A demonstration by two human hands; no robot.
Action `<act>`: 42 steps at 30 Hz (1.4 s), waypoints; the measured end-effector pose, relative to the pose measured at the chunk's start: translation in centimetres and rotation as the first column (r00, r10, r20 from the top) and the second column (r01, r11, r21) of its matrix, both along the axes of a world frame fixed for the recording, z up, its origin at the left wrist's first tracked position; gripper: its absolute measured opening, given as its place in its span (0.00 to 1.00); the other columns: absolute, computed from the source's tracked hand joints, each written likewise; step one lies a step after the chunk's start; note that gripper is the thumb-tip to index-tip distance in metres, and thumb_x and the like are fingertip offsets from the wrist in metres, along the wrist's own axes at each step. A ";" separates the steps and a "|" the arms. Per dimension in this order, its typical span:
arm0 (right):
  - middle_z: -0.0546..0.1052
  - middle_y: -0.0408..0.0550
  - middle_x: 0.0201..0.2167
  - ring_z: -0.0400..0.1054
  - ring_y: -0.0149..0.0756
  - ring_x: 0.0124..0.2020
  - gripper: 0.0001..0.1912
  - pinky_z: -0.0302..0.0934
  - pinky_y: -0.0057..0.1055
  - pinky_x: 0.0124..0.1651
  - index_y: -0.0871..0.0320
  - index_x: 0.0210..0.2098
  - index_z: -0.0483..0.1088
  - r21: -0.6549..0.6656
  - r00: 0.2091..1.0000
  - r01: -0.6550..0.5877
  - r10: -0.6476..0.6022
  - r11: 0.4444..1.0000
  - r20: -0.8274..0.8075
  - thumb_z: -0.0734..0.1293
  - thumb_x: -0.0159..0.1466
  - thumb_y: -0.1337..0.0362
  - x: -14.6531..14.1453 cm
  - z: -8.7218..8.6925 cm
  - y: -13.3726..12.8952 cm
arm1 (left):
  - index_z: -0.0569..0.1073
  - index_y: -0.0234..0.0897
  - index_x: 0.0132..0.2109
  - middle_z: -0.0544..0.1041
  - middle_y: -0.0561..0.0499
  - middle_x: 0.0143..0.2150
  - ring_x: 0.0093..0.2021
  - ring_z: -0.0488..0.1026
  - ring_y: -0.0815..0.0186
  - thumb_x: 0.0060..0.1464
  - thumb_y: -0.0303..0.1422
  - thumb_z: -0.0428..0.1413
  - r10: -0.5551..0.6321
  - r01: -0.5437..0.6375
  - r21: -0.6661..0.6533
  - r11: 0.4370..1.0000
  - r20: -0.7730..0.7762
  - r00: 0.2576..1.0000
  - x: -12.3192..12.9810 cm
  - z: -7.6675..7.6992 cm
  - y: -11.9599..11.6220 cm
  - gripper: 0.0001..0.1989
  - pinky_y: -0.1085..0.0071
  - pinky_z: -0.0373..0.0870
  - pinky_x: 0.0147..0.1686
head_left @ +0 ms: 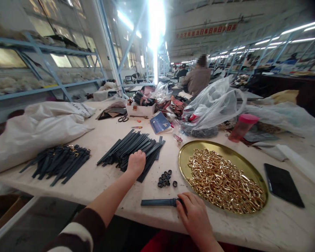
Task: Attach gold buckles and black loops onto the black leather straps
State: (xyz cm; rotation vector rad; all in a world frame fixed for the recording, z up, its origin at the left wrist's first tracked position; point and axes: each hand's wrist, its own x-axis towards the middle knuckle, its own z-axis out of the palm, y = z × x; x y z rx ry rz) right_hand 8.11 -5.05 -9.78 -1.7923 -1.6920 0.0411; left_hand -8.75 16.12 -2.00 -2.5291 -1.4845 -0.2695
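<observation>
My left hand (136,163) is closed, knuckles up, over a heap of dark leather straps (120,148); whatever its curled fingers grip is hidden. At the table's front edge, a single dark strap (157,202) lies flat, its right end in the fingers of my right hand (195,213). A band crosses this strap near my fingertips. Several small dark strap loops (164,179) lie between my hands and the heap. To the right, a round gold tray (185,148) bears a mound of shiny gold buckles (225,182).
Straps with gold buckles (60,161) are piled at left beside a white sack (36,129). Behind are scissors (123,119), a blue booklet (160,123), a white box (140,110) and plastic bags (215,105). A pink-lidded cup (243,127) and black phone (283,184) stand right. A person sits beyond.
</observation>
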 end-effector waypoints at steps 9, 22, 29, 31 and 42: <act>0.71 0.55 0.39 0.65 0.38 0.34 0.22 0.61 0.36 0.35 0.59 0.42 0.66 0.074 0.621 0.116 -0.015 0.990 -0.784 0.51 0.63 0.50 1.2 2.3 -1.4 | 0.69 0.37 0.37 0.71 0.50 0.39 0.40 0.68 0.67 0.57 0.30 0.47 -0.319 0.343 -0.099 0.934 0.198 0.927 0.0 3.1 -7.9 0.06 0.72 0.63 0.42; 0.66 0.36 0.18 0.56 0.25 0.19 0.13 0.52 0.23 0.22 0.56 0.30 0.62 -0.107 -0.199 0.162 -0.074 0.981 -0.977 0.70 0.49 0.60 -2.0 5.4 -3.4 | 0.68 0.39 0.42 0.70 0.52 0.34 0.34 0.68 0.68 0.46 0.33 0.58 0.507 0.648 -0.554 0.523 0.813 0.286 0.5 1.5 -15.0 0.14 0.73 0.65 0.35; 0.68 0.40 0.22 0.62 0.31 0.24 0.08 0.59 0.29 0.29 0.57 0.27 0.62 -0.041 0.553 0.232 -0.167 0.972 -0.816 0.63 0.58 0.60 -4.0 3.5 -4.5 | 0.68 0.30 0.45 0.74 0.42 0.40 0.39 0.71 0.66 0.49 0.27 0.54 0.893 0.773 -0.575 0.268 0.450 0.026 3.1 0.4 -17.3 0.14 0.74 0.66 0.35; 0.68 0.41 0.22 0.63 0.32 0.25 0.07 0.60 0.30 0.30 0.56 0.28 0.62 -0.044 0.595 0.221 -0.171 0.974 -0.785 0.61 0.59 0.60 -4.4 2.6 -4.8 | 0.66 0.31 0.48 0.74 0.42 0.43 0.42 0.71 0.63 0.46 0.20 0.53 0.920 0.802 -0.547 0.241 0.392 -0.009 3.0 0.9 -17.1 0.20 0.70 0.66 0.42; 0.72 0.53 0.39 0.66 0.42 0.42 0.10 0.61 0.40 0.45 0.56 0.40 0.67 -0.012 0.995 -0.101 0.100 0.995 -0.028 0.58 0.60 0.67 0.5 3.2 0.8 | 0.66 0.31 0.46 0.70 0.52 0.23 0.17 0.63 0.75 0.52 0.28 0.48 0.945 0.847 -0.521 0.104 0.318 0.080 0.2 0.0 -14.5 0.13 0.79 0.59 0.18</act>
